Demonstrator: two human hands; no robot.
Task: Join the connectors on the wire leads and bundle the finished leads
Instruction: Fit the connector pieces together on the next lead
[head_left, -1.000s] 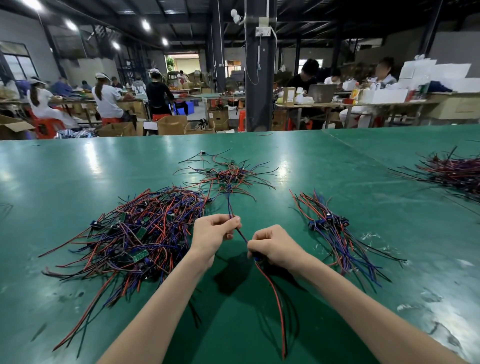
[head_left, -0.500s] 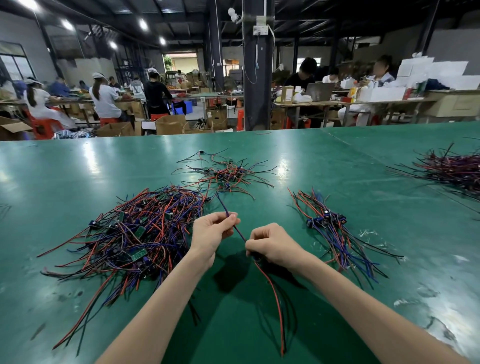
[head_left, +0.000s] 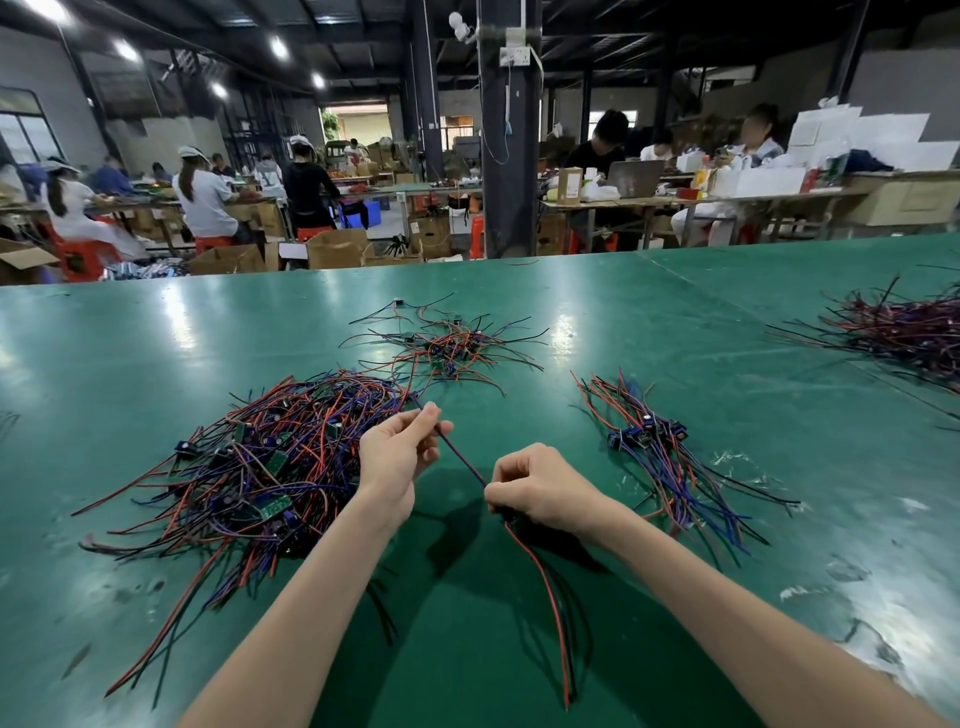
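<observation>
Purple lead (head_left: 464, 459) stretched longer, left hand (head_left: 395, 460) farther from right hand (head_left: 540, 491)

We see a glossy green surface (head_left: 675, 338) with pale scuffs, carrying a big heap of leads (head_left: 291, 415) in red, blue-purple and black, dotted with green circuit boards (head_left: 274, 506). The smaller pile (head_left: 447, 348) beyond is mostly red and black; the bundle (head_left: 670, 467) at right is blue and red with blue connectors (head_left: 626, 439). Our single lead (head_left: 462, 457) runs dark blue-and-red, then red beside black.
</observation>
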